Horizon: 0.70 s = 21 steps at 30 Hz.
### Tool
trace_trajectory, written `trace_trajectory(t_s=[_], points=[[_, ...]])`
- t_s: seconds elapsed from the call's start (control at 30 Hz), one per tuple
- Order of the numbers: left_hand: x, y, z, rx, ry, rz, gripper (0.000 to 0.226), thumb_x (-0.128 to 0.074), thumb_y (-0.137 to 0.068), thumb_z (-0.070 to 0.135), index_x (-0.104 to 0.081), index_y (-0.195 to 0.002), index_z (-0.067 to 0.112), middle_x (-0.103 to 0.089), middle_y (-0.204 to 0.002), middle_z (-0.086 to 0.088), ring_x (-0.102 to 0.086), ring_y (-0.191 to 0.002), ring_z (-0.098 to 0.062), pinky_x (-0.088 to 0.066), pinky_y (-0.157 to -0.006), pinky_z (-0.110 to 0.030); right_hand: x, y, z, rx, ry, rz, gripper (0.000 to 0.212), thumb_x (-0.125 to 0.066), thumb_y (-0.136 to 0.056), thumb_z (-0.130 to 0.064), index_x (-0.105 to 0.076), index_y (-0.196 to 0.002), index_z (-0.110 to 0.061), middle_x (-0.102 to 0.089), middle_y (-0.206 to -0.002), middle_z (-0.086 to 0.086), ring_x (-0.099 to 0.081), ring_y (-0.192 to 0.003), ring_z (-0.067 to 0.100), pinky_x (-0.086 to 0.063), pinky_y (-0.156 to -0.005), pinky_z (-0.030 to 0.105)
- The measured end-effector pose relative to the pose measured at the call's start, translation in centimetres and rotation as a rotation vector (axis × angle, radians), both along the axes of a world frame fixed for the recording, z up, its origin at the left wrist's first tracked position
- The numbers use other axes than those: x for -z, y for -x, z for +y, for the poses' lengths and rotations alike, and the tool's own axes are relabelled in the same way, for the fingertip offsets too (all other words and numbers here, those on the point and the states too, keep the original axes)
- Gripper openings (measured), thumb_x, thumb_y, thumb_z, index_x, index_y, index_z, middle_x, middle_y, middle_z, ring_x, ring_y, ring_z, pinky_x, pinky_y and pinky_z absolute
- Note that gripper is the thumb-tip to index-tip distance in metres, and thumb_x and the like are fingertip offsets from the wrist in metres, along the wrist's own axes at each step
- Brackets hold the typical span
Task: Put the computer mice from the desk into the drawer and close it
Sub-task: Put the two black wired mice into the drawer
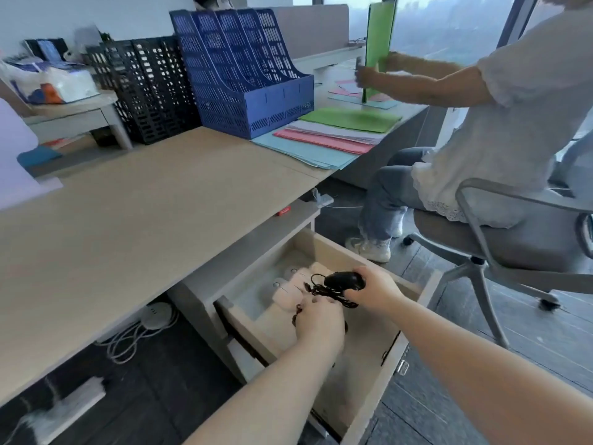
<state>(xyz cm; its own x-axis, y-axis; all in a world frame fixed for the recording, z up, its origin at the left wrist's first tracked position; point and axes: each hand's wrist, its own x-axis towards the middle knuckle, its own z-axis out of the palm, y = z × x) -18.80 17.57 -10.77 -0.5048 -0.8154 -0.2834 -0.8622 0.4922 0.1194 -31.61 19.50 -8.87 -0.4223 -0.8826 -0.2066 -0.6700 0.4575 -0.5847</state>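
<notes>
The drawer (414,319) under the desk (154,200) is pulled wide open. My right hand (375,289) holds a black computer mouse (345,280) over the drawer's middle, its coiled black cord (330,293) hanging below it. My left hand (319,319) is just beneath and to the left, fingers closed on part of that cord. What else the left hand may hold is hidden under it. Pale, whitish items (290,289) lie at the drawer's back. No mouse shows on the desk top.
A blue file rack (244,75) and black file racks (144,88) stand at the desk's back, with coloured paper sheets (327,136) beside them. Another person sits on a grey office chair (500,239) to the right. A power strip and cables (141,329) lie under the desk.
</notes>
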Motion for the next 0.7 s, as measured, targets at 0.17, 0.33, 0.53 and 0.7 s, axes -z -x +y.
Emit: trace_trajectory(t_s=[0.17, 0.33, 0.53, 0.7], points=[[3.1, 0.2, 0.1, 0.036, -0.021, -0.018, 0.039, -0.058, -0.086, 0.009, -0.051, -0.124, 0.01, -0.047, -0.13, -0.017, -0.044, -0.121, -0.038, -0.047, -0.092, -0.047, 3.1, 0.2, -1.1, -0.061, -0.14, 0.045, 0.051, -0.068, -0.077, -0.033, -0.055, -0.121, -0.011, -0.064, -0.116, 0.011, -0.059, -0.108, 0.029, -0.048, -0.086, 0.034], [4.3, 0.0, -0.7, 0.057, -0.006, -0.034, 0.036, -0.042, -0.093, 0.004, -0.045, -0.129, 0.007, -0.042, -0.134, -0.022, -0.042, -0.122, -0.04, -0.046, -0.093, -0.047, 4.5, 0.3, -2.2, -0.097, -0.204, 0.055, 0.061, -0.069, -0.076, -0.03, -0.047, -0.131, -0.014, -0.055, -0.122, 0.016, -0.054, -0.113, 0.031, -0.045, -0.092, 0.031], [5.2, -0.4, -1.6, 0.057, -0.026, -0.037, 0.054, -0.06, -0.087, 0.013, -0.036, -0.135, 0.011, -0.038, -0.137, -0.018, -0.04, -0.121, -0.037, -0.048, -0.09, -0.041, 5.3, 0.1, -3.1, -0.134, -0.23, 0.049, 0.071, -0.072, -0.076, -0.029, -0.039, -0.138, -0.019, -0.049, -0.127, 0.017, -0.05, -0.119, 0.031, -0.044, -0.102, 0.034], [5.9, -0.6, -2.1, 0.05, -0.034, 0.006, 0.075, -0.079, -0.073, 0.032, -0.037, -0.132, 0.013, -0.041, -0.131, -0.012, -0.041, -0.12, -0.031, -0.049, -0.088, -0.038, 5.8, -0.5, -3.7, -0.135, -0.241, 0.064, 0.068, -0.067, -0.082, -0.025, -0.035, -0.142, -0.018, -0.048, -0.132, 0.018, -0.049, -0.122, 0.032, -0.041, -0.104, 0.033]])
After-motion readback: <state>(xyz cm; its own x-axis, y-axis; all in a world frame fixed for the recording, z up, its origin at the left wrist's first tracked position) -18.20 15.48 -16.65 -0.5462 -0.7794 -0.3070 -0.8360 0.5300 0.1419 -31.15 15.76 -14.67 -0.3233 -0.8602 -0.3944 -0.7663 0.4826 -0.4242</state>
